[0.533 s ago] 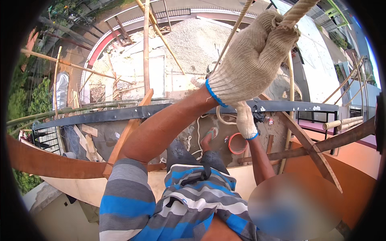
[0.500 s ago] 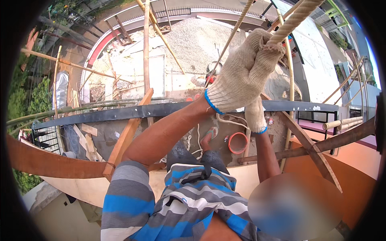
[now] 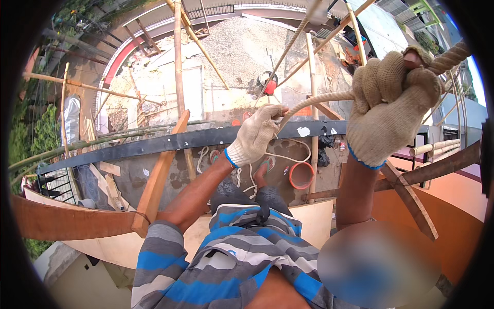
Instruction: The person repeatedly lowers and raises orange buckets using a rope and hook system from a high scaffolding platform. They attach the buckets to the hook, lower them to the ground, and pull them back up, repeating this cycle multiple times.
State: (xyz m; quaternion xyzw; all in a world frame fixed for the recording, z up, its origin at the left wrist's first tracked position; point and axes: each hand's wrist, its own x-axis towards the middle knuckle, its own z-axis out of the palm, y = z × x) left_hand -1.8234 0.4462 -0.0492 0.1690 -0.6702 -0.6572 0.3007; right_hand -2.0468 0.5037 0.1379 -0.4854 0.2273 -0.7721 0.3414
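My right hand [image 3: 393, 105], in a cream knitted glove with a blue cuff, is raised at the right and closed round a thick twisted rope [image 3: 450, 57]. From that fist the rope runs to the upper right; on its other side a slack length [image 3: 321, 98] curves across to my left hand [image 3: 257, 133]. That hand, gloved alike, is closed round the rope in front of my waist, over a dark beam [image 3: 206, 138]. Below it a loose tail [image 3: 296, 147] loops beside my feet. A second rope stretch [image 3: 288, 51] slants down taut toward a red-and-dark thing [image 3: 268, 85] far below.
An orange-rimmed bucket [image 3: 302, 175] stands near my sandalled foot [image 3: 262, 172]. A wooden brace [image 3: 162, 180] rises at my left, bamboo poles [image 3: 179, 62] stand beyond the beam, and a curved timber [image 3: 437, 167] crosses at right. Gravel [image 3: 242, 44] lies on the ground far below.
My left hand has come down from high on the rope to waist height. My right hand has risen to the upper right and grips the rope there. The rope between them now curves slackly.
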